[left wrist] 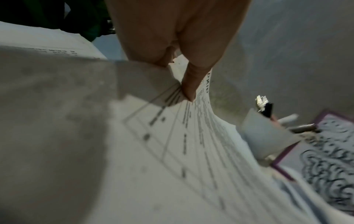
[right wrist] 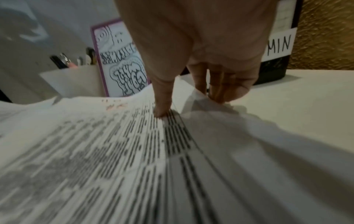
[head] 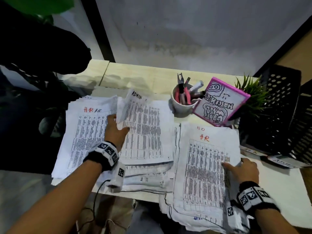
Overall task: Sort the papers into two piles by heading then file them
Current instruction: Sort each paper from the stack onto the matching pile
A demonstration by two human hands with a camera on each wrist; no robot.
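The papers are thin, matt and creased. The desk looks like pale, smooth wood laminate, the mug glossy ceramic. The far-right tray is black perforated plastic.

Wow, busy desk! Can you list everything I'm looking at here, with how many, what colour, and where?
HR pile: one stack, white with a red heading, left on the desk.
ADMIN sheet: one, white with a black heading, lifted over the middle pile.
Middle pile: one stack, white, centre.
Unsorted stack: one, white, top sheet headed HR in red, right front.
Mug: one, white, holding pliers and pens, behind the papers.
Framed drawing: one, pink frame, leaning right of the mug.
Plant: one, green, far right.
File tray: one, black, labelled ADMIN, right edge.
Desk: one, pale wood.
Left hand: pinches the ADMIN sheet.
Right hand: grips the unsorted stack's right edge.
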